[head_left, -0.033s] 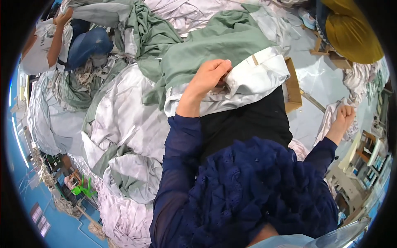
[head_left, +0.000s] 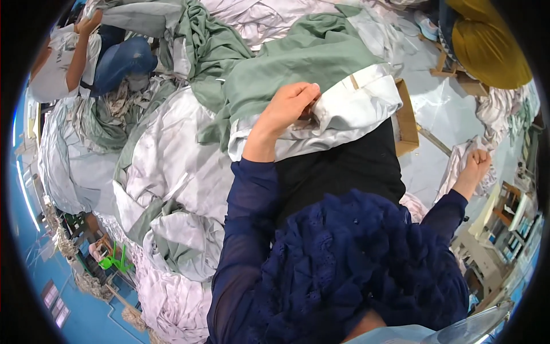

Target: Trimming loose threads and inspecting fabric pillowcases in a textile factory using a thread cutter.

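Across my lap lies a large fabric sheet, sage green on one face, with a white folded part nearest me. A short tan strip sits on that white part. My left hand is closed on the sheet's edge, thumb and curled fingers pinching the cloth. Far out to the right, my right hand is raised and closed, beside a crumpled pale cloth. Whatever it may hold is too small to see.
Heaped pale sheets lie to my left. A cardboard box stands right of my lap on the grey floor. One person sits at the far left among cloth; another in mustard clothing is at the far right.
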`<state>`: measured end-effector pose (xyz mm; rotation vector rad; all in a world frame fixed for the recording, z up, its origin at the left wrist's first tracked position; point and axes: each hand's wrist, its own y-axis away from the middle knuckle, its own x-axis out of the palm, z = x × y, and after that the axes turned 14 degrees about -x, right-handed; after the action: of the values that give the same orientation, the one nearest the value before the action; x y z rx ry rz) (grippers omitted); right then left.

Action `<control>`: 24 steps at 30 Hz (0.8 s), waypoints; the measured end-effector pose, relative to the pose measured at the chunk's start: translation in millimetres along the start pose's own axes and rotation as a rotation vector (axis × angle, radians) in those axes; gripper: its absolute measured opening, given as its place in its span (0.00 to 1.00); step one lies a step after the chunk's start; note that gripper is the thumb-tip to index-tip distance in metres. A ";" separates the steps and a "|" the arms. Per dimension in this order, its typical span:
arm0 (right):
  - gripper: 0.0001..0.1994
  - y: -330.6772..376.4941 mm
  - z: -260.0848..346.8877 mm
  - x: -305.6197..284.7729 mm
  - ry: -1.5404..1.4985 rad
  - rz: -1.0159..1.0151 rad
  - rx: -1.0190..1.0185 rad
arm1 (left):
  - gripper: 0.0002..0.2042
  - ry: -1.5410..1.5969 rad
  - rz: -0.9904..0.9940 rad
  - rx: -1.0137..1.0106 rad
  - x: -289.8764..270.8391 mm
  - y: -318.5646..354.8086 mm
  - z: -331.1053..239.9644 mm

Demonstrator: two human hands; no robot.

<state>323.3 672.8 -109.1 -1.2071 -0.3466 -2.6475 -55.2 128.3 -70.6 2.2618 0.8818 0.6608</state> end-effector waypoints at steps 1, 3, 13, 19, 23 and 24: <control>0.11 -8.3 5.4 -21.8 0.130 -0.268 -0.151 | 0.14 -0.044 0.043 0.014 -4.4 1.2 2.1; 0.11 -5.3 1.9 -33.4 0.312 -0.262 -0.135 | 0.14 -0.092 0.014 0.047 -8.8 9.7 6.2; 0.24 107.8 -109.1 57.9 2.018 0.775 -0.091 | 0.07 -0.293 0.004 0.007 -13.3 30.5 15.4; 0.20 245.7 -187.7 195.7 1.173 1.207 -0.539 | 0.10 -0.096 -0.043 0.209 -3.3 46.0 11.5; 0.19 301.7 -221.1 248.9 0.936 1.481 -0.454 | 0.10 0.017 -0.031 0.150 3.6 48.4 14.3; 0.21 310.0 -226.0 257.7 0.934 1.510 -0.381 | 0.10 0.035 -0.037 0.140 4.6 50.4 15.5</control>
<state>85.7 287.1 -18.2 0.0407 0.8863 -1.5306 -21.4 96.5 -45.2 2.3572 1.0126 0.6422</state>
